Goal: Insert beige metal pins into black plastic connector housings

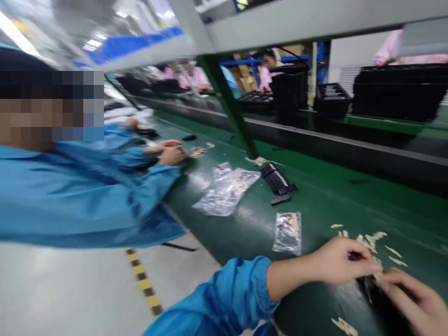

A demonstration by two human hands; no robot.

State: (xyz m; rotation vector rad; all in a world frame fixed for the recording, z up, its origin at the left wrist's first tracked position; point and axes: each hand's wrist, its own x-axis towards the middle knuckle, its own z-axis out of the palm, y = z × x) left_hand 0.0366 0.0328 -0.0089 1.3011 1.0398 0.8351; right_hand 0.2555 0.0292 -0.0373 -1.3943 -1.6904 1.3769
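My left hand (341, 261) reaches in from a blue sleeve at the lower right, its fingers pinched together over a dark part (367, 284) on the green table (315, 205). My right hand (416, 298) meets it from the bottom right corner, fingertips pinched on a small pale strip (378, 276) between the two hands. Motion blur hides the detail of the grip. Several loose pale strips (371, 239) lie scattered just behind my hands, and more strips (345, 325) lie near the table's front edge.
A small clear bag (287, 232) lies left of my hands; a larger crumpled bag (227, 190) and a black part (278, 183) lie farther back. A co-worker in blue (87, 196) works at the left. Black trays (399, 91) stand across the conveyor.
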